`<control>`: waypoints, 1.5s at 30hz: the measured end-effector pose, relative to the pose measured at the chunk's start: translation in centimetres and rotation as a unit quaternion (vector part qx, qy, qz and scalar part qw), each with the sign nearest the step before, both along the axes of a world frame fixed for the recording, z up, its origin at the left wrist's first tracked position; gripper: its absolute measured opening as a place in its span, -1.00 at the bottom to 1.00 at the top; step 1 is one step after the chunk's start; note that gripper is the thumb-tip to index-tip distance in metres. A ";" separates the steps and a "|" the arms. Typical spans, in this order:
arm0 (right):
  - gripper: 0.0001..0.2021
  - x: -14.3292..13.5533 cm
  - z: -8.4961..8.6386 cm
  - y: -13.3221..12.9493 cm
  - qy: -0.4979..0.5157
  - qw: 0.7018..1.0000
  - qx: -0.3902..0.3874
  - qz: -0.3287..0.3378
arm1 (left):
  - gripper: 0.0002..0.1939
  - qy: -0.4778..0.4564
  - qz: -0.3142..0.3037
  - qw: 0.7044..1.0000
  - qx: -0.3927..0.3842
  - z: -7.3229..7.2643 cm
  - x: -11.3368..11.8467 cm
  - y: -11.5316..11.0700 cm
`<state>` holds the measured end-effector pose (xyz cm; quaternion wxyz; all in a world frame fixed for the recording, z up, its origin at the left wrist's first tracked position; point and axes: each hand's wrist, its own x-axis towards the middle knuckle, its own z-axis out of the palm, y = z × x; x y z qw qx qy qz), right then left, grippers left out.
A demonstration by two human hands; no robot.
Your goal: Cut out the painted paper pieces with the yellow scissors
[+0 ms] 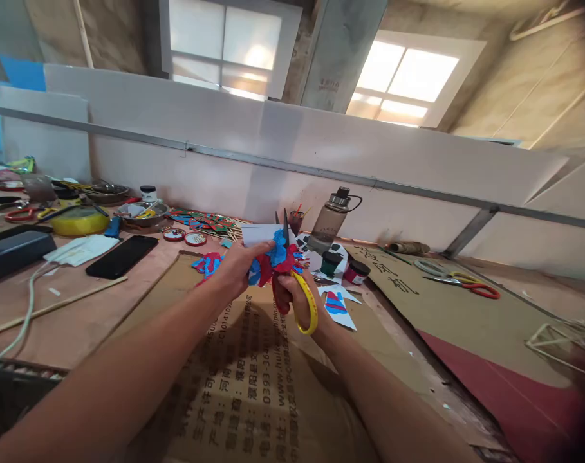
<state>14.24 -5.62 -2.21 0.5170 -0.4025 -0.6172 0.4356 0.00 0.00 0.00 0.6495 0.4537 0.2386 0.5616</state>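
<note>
Near the middle, above a flattened sheet of cardboard [260, 411], the left hand [235, 265] has its fingers pinched closed on the near left edge of the painted paper [278, 252], a crumpled blue-and-red piece. It should be very light, floppy and easily torn or creased, so a flat pinch near the edge being worked looks best. To its right, the yellow-handled scissors [313, 305] point up and away with their blades slightly parted; whether these bite the paper is hidden. They should be stiff and somewhat heavier, best taken by the rings, where the right hand's [295, 299] fingers are curled closed around the handles. Around them on the counter [82, 321], from the left, lie a roll of yellow tape [80, 221], a black phone [122, 256], a metal bowl [163, 216] and two small red-rimmed tins [195, 239], all clear of the hands. Beyond the blades and to the right, a drinking bottle [327, 225], a dark green jar [331, 263] and a magenta jar [358, 272] crowd the space, and a painted scrap [336, 303] lies just beside the right hand. Farther right, well apart, rests a second pair of scissors [468, 283].
</note>
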 end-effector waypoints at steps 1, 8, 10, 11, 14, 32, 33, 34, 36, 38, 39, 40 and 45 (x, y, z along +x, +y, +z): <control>-0.64 0.0 -0.1 0.0 0.001 1.000 0.006 0.000 | -0.58 0.000 -0.002 1.000 -0.003 0.0 0.0 0.0; -0.63 0.1 -0.4 0.3 -0.007 1.000 0.001 -0.006 | -0.69 -0.033 0.023 0.999 -0.034 0.4 0.4 0.1; -0.63 0.1 -0.3 0.3 -0.003 1.000 -0.011 -0.009 | -0.72 -0.051 0.026 0.997 -0.051 0.6 0.5 0.0; -0.63 0.0 -0.2 0.3 0.001 1.000 -0.018 -0.010 | -0.73 -0.055 0.025 0.997 -0.055 0.6 0.6 0.0; -0.64 -0.1 0.0 0.2 0.007 0.999 -0.034 -0.014 | -0.78 -0.054 0.026 0.997 -0.057 0.6 0.6 -0.1; -0.66 0.2 -1.1 0.6 0.031 0.999 -0.013 -0.004 | -0.83 -0.072 0.012 0.996 -0.060 0.5 0.7 -0.2; -0.66 0.3 -1.2 0.6 0.032 0.999 -0.015 -0.002 | -0.83 -0.073 0.015 0.995 -0.060 0.4 0.7 -0.1; -0.66 0.3 -1.2 0.6 0.032 0.999 -0.018 -0.001 | -0.82 -0.073 0.016 0.995 -0.060 0.3 0.7 -0.1; -0.66 0.4 -1.1 0.6 0.031 0.999 -0.024 -0.001 | -0.83 -0.076 0.018 0.995 -0.057 0.3 0.7 -0.1; -0.66 0.4 -1.0 0.6 0.028 0.999 -0.028 -0.004 | -0.84 -0.078 0.017 0.995 -0.054 0.3 0.7 -0.1; -0.66 0.3 -1.0 0.7 0.027 0.999 -0.029 -0.005 | -0.85 -0.079 0.016 0.995 -0.052 0.3 0.7 -0.1; -0.65 0.3 -0.9 0.7 0.028 0.999 -0.030 -0.005 | -0.85 -0.078 0.015 0.996 -0.050 0.3 0.7 -0.2; -0.65 0.2 -0.7 0.6 0.024 0.999 -0.046 -0.016 | -0.81 -0.066 0.014 0.997 -0.036 0.3 0.7 -0.2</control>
